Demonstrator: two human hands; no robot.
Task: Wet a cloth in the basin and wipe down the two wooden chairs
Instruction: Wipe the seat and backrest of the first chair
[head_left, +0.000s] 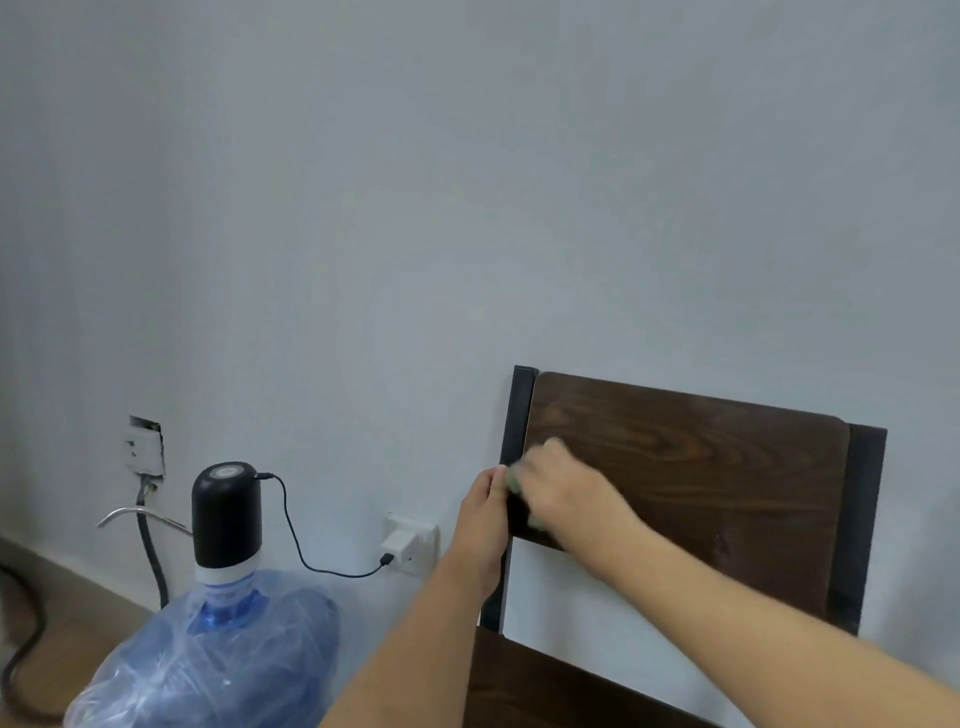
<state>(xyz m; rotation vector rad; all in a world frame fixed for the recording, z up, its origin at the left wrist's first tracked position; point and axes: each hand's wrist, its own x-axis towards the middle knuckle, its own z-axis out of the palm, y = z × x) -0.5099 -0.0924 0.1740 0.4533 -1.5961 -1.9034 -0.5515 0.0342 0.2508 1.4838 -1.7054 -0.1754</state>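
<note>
Lower right of frame: right hand (558, 488) rubs what looks like the cloth (514, 480) on the chair backrest (691, 467); left hand (485, 512) grips its post (519, 415). Next, sweep rightward.

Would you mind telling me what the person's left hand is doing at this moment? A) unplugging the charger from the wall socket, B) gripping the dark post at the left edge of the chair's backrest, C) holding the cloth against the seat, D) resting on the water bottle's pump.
B: the left hand is closed around the dark post beside the wooden backrest, while the right hand presses the cloth there.
</note>
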